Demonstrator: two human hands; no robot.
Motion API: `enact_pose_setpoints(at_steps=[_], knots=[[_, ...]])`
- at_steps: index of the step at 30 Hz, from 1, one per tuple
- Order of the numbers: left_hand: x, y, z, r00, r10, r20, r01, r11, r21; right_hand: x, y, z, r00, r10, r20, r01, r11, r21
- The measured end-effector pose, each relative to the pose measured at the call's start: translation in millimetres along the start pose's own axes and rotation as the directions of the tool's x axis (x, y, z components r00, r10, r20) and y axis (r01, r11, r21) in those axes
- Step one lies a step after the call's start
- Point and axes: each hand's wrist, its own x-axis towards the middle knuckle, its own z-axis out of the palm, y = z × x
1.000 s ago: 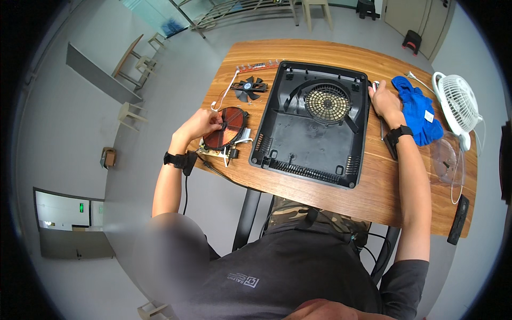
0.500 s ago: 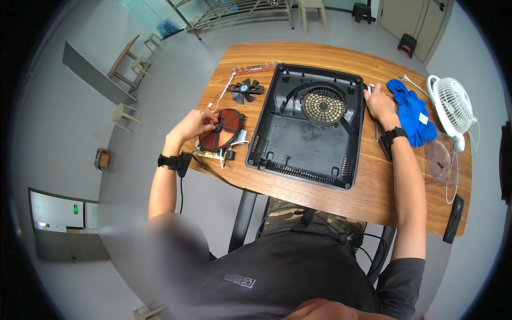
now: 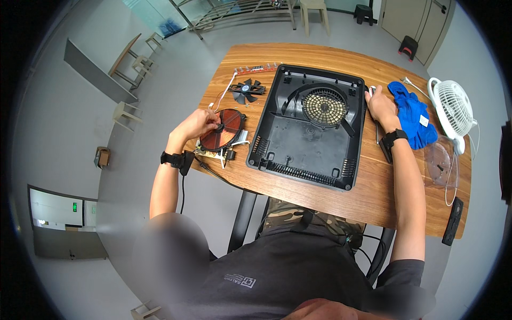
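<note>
My left hand (image 3: 198,124) grips the copper coil (image 3: 222,129); my right hand (image 3: 381,106) rests beside the black casing (image 3: 309,128), near a blue cloth (image 3: 412,114).

Single head-worn fisheye view, steeply downward from above onto the wooden table (image 3: 330,58), fairly near.

Place: a repair workshop or training room.
Worktop: a wooden worktop (image 3: 373,197) carrying an opened black appliance housing (image 3: 309,128), a copper coil (image 3: 221,130) and a loose small fan (image 3: 246,89).
Surroundings: bare grey floor (image 3: 106,106), stools (image 3: 125,113) and metal railing (image 3: 234,10).
</note>
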Motion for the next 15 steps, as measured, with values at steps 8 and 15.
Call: enact_pose_setpoints(at_steps=[8, 15], knots=[[-1.2, -4.7, 4.4, 1.0, 0.02, -0.025, -0.021, 0.998, -0.062, 0.8, 1.0, 2.0, 1.0, 0.002, -0.012, -0.002, 1.0, -0.008], [0.6, -4.1, 8.4, 0.998, 0.047, -0.034, -0.046, 0.999, 0.02, 1.9, 2.5, 4.1, 1.0, -0.009, -0.028, 0.009, 1.0, -0.011]])
